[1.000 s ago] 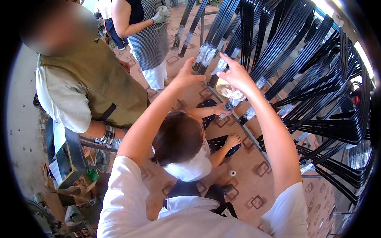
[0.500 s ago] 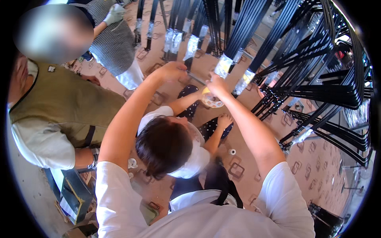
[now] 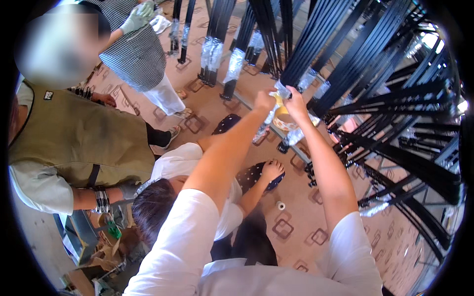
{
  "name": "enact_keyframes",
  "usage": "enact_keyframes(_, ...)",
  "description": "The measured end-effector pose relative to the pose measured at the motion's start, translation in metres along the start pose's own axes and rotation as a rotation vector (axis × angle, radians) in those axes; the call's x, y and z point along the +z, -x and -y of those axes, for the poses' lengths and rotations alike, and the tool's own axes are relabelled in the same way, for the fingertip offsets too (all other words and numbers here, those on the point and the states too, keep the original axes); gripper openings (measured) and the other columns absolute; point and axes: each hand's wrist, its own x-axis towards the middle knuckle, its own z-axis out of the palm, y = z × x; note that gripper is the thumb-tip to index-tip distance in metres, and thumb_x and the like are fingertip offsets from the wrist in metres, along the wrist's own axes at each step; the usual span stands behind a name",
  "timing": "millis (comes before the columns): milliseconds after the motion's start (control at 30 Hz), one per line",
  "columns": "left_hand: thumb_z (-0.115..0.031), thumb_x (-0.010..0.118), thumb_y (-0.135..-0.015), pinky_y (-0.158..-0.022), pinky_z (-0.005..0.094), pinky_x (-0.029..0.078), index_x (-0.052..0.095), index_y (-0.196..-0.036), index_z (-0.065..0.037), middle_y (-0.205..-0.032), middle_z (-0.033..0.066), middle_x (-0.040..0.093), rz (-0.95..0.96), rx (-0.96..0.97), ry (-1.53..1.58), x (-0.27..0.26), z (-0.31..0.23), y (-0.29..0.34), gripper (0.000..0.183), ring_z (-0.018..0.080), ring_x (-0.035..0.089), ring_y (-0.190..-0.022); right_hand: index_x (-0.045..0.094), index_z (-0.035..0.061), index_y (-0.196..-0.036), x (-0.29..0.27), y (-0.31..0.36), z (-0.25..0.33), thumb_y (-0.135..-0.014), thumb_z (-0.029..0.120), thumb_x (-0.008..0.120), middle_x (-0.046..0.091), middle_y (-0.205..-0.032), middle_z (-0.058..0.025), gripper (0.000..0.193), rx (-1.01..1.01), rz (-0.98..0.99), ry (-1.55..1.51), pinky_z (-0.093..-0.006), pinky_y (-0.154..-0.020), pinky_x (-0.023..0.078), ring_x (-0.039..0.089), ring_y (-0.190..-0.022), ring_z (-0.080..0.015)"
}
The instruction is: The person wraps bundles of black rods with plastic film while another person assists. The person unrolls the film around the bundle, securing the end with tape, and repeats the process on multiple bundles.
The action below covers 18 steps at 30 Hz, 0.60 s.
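Observation:
Both my arms reach forward to a bundle of long black bars [image 3: 308, 47] standing upright, with clear wrapping near its lower end. My right hand [image 3: 296, 105] is closed on a roll of tape [image 3: 285, 121], yellowish with a wide ring, which hangs below the fingers. Close beside it, my left hand [image 3: 265, 100] is curled at the near side of the bundle. Its fingertips seem pinched at the wrapping or a tape end, but what they hold is too small to make out.
More black bundles with wrapped ends [image 3: 211, 54] stand beyond, and bent black bars [image 3: 395, 143] crowd the right. A child [image 3: 163, 207] sits just below my left arm. One person in an olive vest [image 3: 79, 138] is at left; another wears a checked apron [image 3: 136, 59]. A small white roll [image 3: 280, 205] lies on the floor.
Both hands have moved right and forward to the bundle, and closer together. The tape roll has travelled with my right hand. The child now appears further left.

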Motion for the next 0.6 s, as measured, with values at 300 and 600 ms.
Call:
enact_keyframes(300, -0.013, 0.054, -0.072, -0.078, 0.0390, 0.041, 0.039, -0.122, -0.027, -0.109, 0.0124, 0.046, 0.115, 0.430, -0.833, 0.006, -0.024, 0.029, 0.054, 0.0302, 0.044, -0.103, 0.045, 0.0027, -0.112, -0.051, -0.022, 0.021, -0.078, 0.006, 0.051, 0.054, -0.066, -0.0065, 0.035, 0.322, 0.413, -0.356, -0.0175, -0.029, 0.024, 0.038, -0.037, -0.0056)
enact_keyframes(600, -0.016, 0.058, -0.069, -0.073, 0.0385, 0.040, 0.041, -0.121, -0.023, -0.095, 0.0108, 0.047, -0.087, 0.560, -0.896, 0.012, -0.025, 0.023, 0.055, 0.0294, 0.046, -0.089, 0.052, 0.0013, -0.102, -0.052, -0.028, 0.006, -0.080, 0.007, 0.049, 0.055, -0.069, -0.0055, 0.023, 0.360, 0.471, -0.486, -0.0172, -0.029, 0.025, 0.038, -0.037, -0.0052)
